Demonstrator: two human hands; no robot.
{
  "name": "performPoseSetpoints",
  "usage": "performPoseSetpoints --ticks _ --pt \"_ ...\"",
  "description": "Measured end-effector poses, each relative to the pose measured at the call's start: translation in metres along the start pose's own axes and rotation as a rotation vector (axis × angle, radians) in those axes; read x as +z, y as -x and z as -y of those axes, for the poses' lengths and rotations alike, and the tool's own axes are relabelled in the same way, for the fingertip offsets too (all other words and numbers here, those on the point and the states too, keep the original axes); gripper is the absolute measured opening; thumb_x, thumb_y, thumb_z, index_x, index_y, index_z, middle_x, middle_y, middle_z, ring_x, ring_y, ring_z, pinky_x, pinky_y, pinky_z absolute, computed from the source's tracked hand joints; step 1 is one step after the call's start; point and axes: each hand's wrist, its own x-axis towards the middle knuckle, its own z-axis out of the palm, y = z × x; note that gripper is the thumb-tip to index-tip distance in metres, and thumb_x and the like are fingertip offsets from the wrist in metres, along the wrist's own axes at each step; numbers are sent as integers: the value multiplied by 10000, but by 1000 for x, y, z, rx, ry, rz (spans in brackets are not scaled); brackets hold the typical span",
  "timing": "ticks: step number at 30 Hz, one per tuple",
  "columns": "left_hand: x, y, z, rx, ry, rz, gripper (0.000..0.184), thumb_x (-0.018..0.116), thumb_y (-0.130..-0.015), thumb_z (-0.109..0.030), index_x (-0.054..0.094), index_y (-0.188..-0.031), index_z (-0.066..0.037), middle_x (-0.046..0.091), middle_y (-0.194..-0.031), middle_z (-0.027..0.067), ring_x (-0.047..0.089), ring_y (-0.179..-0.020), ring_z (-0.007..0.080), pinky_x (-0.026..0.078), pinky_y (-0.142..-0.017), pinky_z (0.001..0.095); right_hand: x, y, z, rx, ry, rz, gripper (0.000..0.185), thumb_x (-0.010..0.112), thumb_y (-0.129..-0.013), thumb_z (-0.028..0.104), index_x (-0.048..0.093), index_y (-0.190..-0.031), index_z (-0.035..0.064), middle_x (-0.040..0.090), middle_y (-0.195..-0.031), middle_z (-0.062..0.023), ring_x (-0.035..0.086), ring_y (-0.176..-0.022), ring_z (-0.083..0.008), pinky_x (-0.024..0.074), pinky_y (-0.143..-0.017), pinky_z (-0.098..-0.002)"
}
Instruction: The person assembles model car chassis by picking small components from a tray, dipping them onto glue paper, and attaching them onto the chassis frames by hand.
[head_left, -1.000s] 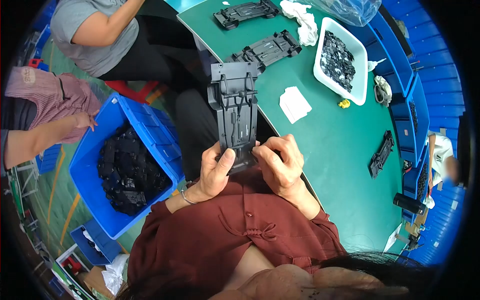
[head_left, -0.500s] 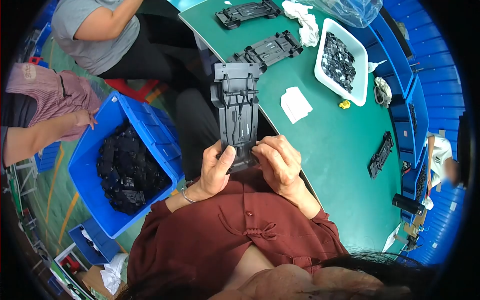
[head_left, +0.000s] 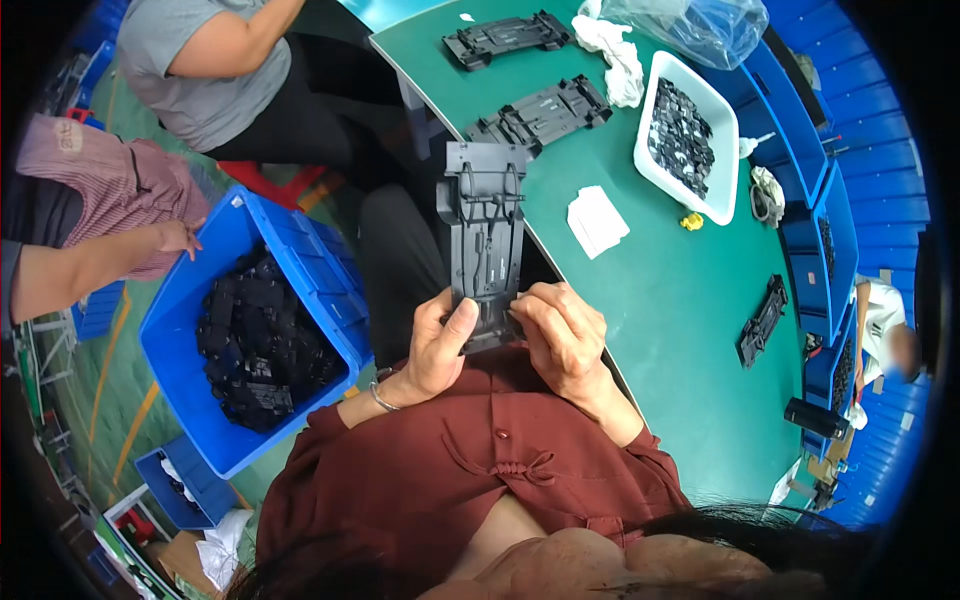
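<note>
A black plastic toy car chassis point(head_left: 486, 235) is held upright in front of my chest, its long side pointing away from me. My left hand point(head_left: 438, 345) grips its near left edge, the thumb lying across the face. At the near right edge, my right hand point(head_left: 562, 335) is closed with thumb and fingertips pinched against the chassis. Whatever small thing may be between those fingertips is hidden. Two similar chassis, one nearer point(head_left: 543, 112) and one farther point(head_left: 505, 38), lie at the table's far left side.
On the green table point(head_left: 680, 420) are a white tub point(head_left: 734, 190) of small black parts, white paper point(head_left: 597, 222), a yellow bit point(head_left: 691, 222) and another black part point(head_left: 763, 322). A blue crate point(head_left: 170, 375) of black parts stands left, with a co-worker's hand point(head_left: 180, 238) at its rim.
The surroundings shift slightly down and right in view. Both hands stay at the near end of the chassis, with the right fingertips still pinched at its edge.
</note>
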Motion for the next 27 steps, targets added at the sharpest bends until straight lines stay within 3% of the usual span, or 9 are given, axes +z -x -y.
performPoseSetpoints --ticks 4,9,16,27 --pt "6 -1 -6 27 -60 -34 333 551 -1061 -311 633 -1017 8 594 -847 -32 455 -750 32 394 -668 215 1 -3 2 -11 3 5 283 755 -677 -92 653 -931 -18 647 -879 -112 645 -674 -243 516 -555 -325" --pt "1 -2 0 95 -146 16 348 534 -1065 -301 656 -1157 12 597 -879 -33 467 -766 34 404 -687 213 1 -2 5 3 38 30 260 756 -705 -97 650 -930 -23 650 -891 -116 649 -680 -247 518 -558 -332" --pt "1 -2 -3 135 -249 43 341 526 -1064 -318 650 -1122 -6 537 -794 -49 433 -717 40 381 -644 226 -1 -2 8 12 59 55 261 749 -703 -103 646 -929 -24 657 -917 -125 660 -711 -254 531 -575 -336" --pt "0 -3 2 149 -270 23 338 528 -1063 -320 643 -1126 -9 537 -788 -44 436 -704 43 380 -630 228 -1 0 8 37 40 67 250 757 -705 -111 672 -915 -3 662 -882 -103 668 -693 -243 528 -577 -326"
